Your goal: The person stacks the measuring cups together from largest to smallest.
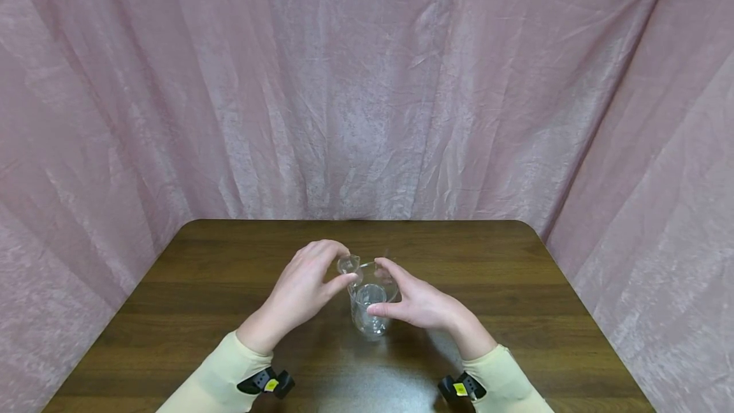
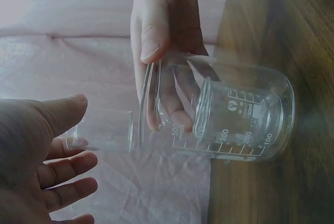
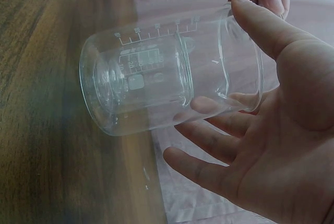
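Note:
A large clear glass beaker (image 1: 374,330) with white graduation marks stands upright on the table. A smaller beaker (image 2: 235,109) sits inside it, near the bottom. My right hand (image 1: 421,301) holds the large beaker near its rim, thumb on the near side and fingers round the far side. Just over the rim, at the upper left, a small clear beaker (image 2: 102,132) is pinched between the thumb and fingers of my left hand (image 1: 306,282). Its other fingers are spread loosely in the left wrist view.
The brown wooden table (image 1: 229,260) has rounded far corners. Pink curtains (image 1: 367,113) hang behind it and along both sides. Each sleeved wrist carries a strapped-on black camera, such as the left one (image 1: 266,382).

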A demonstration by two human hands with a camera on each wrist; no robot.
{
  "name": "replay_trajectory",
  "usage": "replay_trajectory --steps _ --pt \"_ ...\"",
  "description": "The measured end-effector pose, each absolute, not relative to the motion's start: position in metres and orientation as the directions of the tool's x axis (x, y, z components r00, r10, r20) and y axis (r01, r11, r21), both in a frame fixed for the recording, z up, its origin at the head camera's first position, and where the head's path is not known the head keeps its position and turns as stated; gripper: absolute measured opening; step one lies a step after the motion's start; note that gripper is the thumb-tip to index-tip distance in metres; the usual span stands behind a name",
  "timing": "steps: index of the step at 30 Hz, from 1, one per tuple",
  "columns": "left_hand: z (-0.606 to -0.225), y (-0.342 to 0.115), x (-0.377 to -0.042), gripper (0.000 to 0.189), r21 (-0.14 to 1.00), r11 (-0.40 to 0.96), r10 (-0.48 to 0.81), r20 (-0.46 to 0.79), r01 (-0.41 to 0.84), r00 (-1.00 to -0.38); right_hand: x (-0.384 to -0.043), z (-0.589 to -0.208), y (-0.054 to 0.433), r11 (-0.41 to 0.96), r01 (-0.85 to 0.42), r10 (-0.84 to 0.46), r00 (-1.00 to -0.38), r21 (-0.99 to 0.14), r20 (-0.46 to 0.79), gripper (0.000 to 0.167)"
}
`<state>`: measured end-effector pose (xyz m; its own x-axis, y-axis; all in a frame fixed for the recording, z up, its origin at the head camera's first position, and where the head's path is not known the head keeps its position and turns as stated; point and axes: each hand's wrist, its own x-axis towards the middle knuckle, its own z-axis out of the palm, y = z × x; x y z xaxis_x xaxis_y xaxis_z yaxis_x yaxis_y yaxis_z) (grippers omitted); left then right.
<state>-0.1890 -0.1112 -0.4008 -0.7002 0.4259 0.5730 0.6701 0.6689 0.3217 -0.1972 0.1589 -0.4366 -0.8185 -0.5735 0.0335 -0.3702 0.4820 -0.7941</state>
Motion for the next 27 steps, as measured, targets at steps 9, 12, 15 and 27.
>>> replay_trajectory --steps 9,12,15,27 --pt "-0.404 -0.104 -0.188 0.037 0.322 0.666 0.438 0.561 0.673 -0.703 -0.197 -0.436 0.159 0.489 -0.365 -0.57 -0.821 -0.792 0.026 0.095" --pt "-0.405 -0.102 -0.188 0.037 0.325 0.666 0.443 0.551 0.671 -0.707 -0.197 -0.436 0.159 0.491 -0.368 -0.569 -0.822 -0.789 0.029 0.094" --pt "-0.406 -0.1 -0.188 0.037 0.333 0.668 0.446 0.537 0.666 -0.716 -0.197 -0.436 0.159 0.493 -0.372 -0.569 -0.822 -0.786 0.032 0.094" --pt "-0.412 -0.094 -0.193 0.034 0.344 0.665 0.463 0.506 0.663 -0.728 -0.197 -0.436 0.16 0.514 -0.353 -0.554 -0.833 -0.782 0.012 0.097"
